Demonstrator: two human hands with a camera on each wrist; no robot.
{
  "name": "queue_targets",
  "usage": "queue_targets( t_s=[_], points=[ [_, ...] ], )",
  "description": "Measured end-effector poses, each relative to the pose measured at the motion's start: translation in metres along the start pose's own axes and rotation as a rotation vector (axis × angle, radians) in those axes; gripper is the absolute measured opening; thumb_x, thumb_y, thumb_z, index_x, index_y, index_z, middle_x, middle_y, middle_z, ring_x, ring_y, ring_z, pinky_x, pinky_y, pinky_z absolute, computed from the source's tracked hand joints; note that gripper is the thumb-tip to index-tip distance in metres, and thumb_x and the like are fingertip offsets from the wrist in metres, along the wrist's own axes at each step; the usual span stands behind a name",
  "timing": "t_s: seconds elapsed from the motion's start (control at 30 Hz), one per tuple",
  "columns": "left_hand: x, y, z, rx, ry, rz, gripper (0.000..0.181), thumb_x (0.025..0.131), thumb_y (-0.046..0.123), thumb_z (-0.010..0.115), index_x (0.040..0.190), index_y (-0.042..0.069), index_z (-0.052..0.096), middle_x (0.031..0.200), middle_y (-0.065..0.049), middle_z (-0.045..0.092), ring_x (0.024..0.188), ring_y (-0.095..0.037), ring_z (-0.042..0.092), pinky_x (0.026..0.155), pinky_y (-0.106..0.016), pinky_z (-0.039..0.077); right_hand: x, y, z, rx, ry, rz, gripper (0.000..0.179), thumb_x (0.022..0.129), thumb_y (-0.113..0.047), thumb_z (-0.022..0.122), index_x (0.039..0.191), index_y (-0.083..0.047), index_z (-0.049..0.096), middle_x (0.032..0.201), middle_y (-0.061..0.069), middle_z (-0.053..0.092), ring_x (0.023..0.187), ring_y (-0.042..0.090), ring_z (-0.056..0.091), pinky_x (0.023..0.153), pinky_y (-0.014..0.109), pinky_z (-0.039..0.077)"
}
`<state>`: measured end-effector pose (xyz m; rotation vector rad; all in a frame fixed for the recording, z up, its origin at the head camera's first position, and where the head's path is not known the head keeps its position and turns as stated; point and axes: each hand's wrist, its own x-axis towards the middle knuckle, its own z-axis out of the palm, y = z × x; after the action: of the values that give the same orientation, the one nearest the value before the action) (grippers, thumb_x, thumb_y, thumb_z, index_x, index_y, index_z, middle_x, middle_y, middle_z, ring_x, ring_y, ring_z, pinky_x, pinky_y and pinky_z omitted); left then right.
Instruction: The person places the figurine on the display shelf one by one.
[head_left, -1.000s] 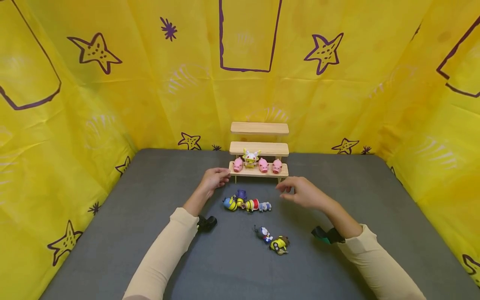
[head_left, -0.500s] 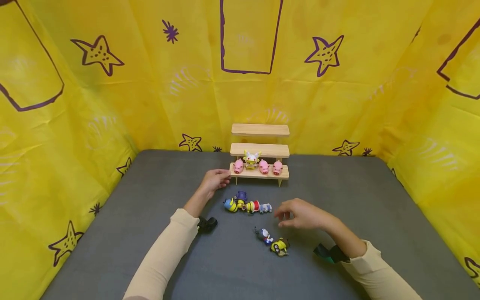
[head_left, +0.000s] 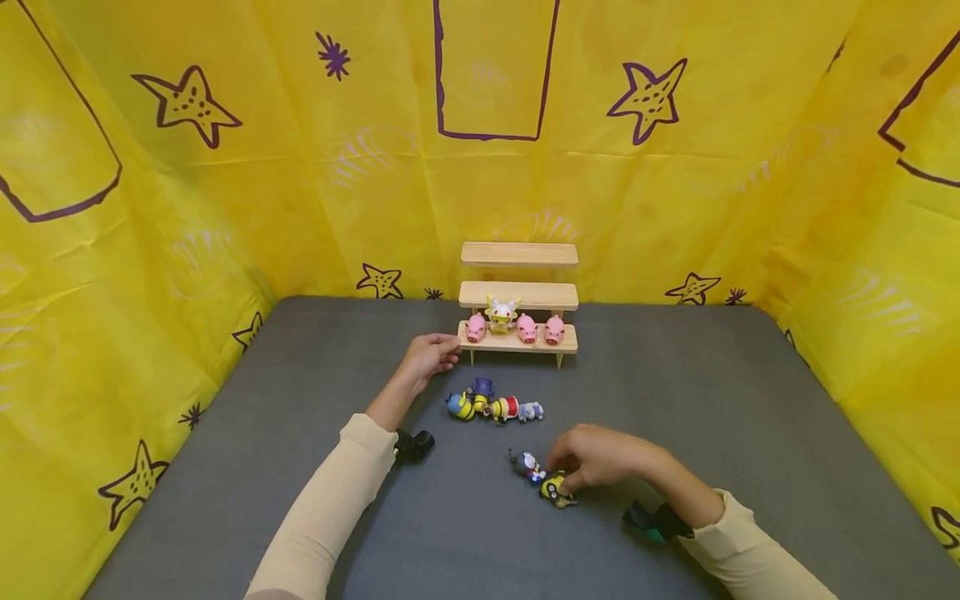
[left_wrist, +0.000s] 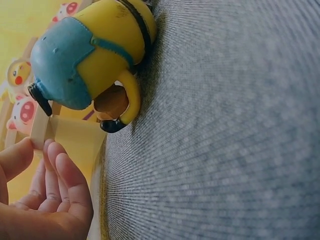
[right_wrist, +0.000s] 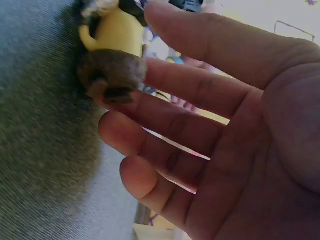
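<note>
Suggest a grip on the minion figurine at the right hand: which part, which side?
For the minion figurine, likely pinch its rounded yellow body from above and the right: it lies on the table, with another figurine close by, up-left.

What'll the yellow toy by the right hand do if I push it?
The yellow toy might roll a bit, since its body is rounded and lies sideways. Its arm sticks out, so that could stop it. It looks smoothly molded, so probably won't flop.
</note>
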<state>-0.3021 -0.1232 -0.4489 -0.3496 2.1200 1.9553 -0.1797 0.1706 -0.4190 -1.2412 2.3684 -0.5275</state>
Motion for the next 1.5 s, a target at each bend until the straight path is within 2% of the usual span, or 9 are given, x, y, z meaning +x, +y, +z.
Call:
queue_targets(
  t_s=[0.37, 0.6, 0.77, 1.03, 1.3, 1.5],
  points=[
    [0.000, -0.001, 0.000, 0.008, 0.001, -0.002, 0.031, 0.098, 0.017, 0.059, 0.122, -0.002, 0.062, 0.087, -0.002, 0.064, 0.071, -0.008, 0.059, 0.065, -0.021, 0.051, -0.001, -0.006, 0.006, -0.004, -0.024, 0.035, 0.022, 0.070, -0.016, 0.081, 0.090, -0.011, 0.074, 0.063, -0.012, 0.055, 0.059, -0.007, 0.042, 0.056, 0.013, 0.037],
    [0.000, 0.000, -0.001, 0.012, 0.003, -0.001, 0.031, 0.098, 0.017, 0.059, 0.122, -0.002, 0.062, 0.089, -0.003, 0.064, 0.072, -0.009, 0.060, 0.065, -0.021, 0.051, -0.002, -0.007, 0.008, -0.016, -0.027, 0.032, 0.015, 0.073, -0.019, 0.079, 0.086, -0.014, 0.074, 0.064, -0.015, 0.053, 0.060, -0.007, 0.042, 0.057, 0.012, 0.037],
    [0.001, 0.000, -0.001, 0.009, -0.004, 0.003, 0.031, 0.098, 0.018, 0.059, 0.123, -0.001, 0.062, 0.088, -0.002, 0.064, 0.072, -0.008, 0.060, 0.066, -0.021, 0.051, -0.001, -0.006, 0.007, -0.016, -0.018, 0.028, 0.012, 0.072, -0.016, 0.079, 0.081, -0.015, 0.071, 0.064, -0.014, 0.055, 0.060, -0.008, 0.044, 0.058, 0.013, 0.038],
    [0.000, -0.001, -0.002, 0.010, -0.006, -0.002, 0.031, 0.098, 0.019, 0.060, 0.122, -0.001, 0.062, 0.092, -0.004, 0.064, 0.073, -0.009, 0.060, 0.065, -0.021, 0.051, -0.001, -0.003, 0.004, 0.048, -0.009, 0.057, 0.015, 0.072, -0.010, 0.077, 0.084, -0.012, 0.069, 0.067, -0.012, 0.059, 0.061, -0.006, 0.047, 0.059, 0.014, 0.042],
    [0.000, 0.000, -0.003, 0.009, -0.002, 0.002, 0.031, 0.097, 0.019, 0.060, 0.122, 0.000, 0.063, 0.094, -0.004, 0.065, 0.073, -0.009, 0.060, 0.066, -0.022, 0.051, -0.001, 0.002, 0.001, 0.078, 0.018, -0.021, 0.021, 0.076, -0.011, 0.075, 0.096, -0.010, 0.071, 0.067, -0.010, 0.058, 0.061, -0.008, 0.046, 0.057, 0.013, 0.041],
    [0.001, -0.002, -0.003, 0.004, -0.001, 0.000, 0.032, 0.097, 0.019, 0.061, 0.122, -0.001, 0.063, 0.093, -0.004, 0.065, 0.074, -0.010, 0.060, 0.067, -0.022, 0.051, -0.005, 0.001, -0.004, 0.070, 0.052, -0.052, 0.019, 0.076, -0.012, 0.074, 0.095, -0.011, 0.070, 0.066, -0.011, 0.055, 0.061, -0.008, 0.043, 0.056, 0.014, 0.040]
  ],
)
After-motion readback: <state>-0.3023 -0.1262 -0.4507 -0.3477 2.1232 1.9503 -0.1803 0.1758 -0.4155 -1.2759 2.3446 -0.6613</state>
